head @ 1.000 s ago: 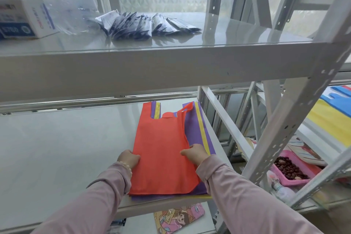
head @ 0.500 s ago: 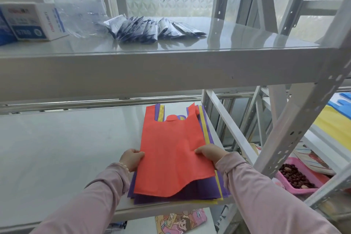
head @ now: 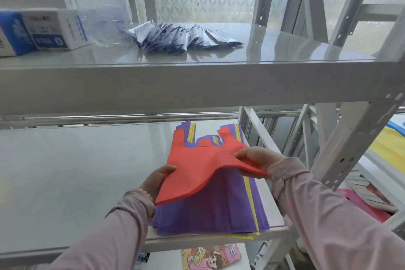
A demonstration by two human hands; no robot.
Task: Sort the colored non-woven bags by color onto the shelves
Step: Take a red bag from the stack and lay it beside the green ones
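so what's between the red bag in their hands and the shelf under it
In the head view, a stack of purple bags with yellow bags layered among them lies on the shelf, directly under the raised red bag.

Above both hands: upper shelf beam (head: 197,85) close overhead, low headroom. L of left hand (head: 157,178): open room over mid shelf (head: 76,171). Under hands: purple/yellow bag stack (head: 210,212); red bag (head: 197,166) held up off it btwn hands. R of right hand (head: 256,159): diagonal brace (head: 260,136) just beside, perforated upright (head: 350,144) further R, narrow gap btwn. Toward person: open.
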